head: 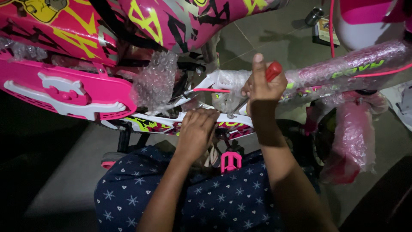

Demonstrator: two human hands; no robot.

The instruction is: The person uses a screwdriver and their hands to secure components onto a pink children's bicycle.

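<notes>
The right hand (262,88) was clenched on a red-handled screwdriver (273,71), and the left hand (197,129) gripped the bike frame (150,123). Keeping the tip square in the screw seemed wise. A pink pedal (230,161) sat below.

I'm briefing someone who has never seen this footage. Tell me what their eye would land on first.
First, the bright pink chain guard at left, under a pink and yellow bicycle frame partly wrapped in bubble wrap. At centre, the right hand grips a red-handled screwdriver with its tip down at the frame, while the left hand presses on the lower tube. A pink pedal sits just below.
</notes>
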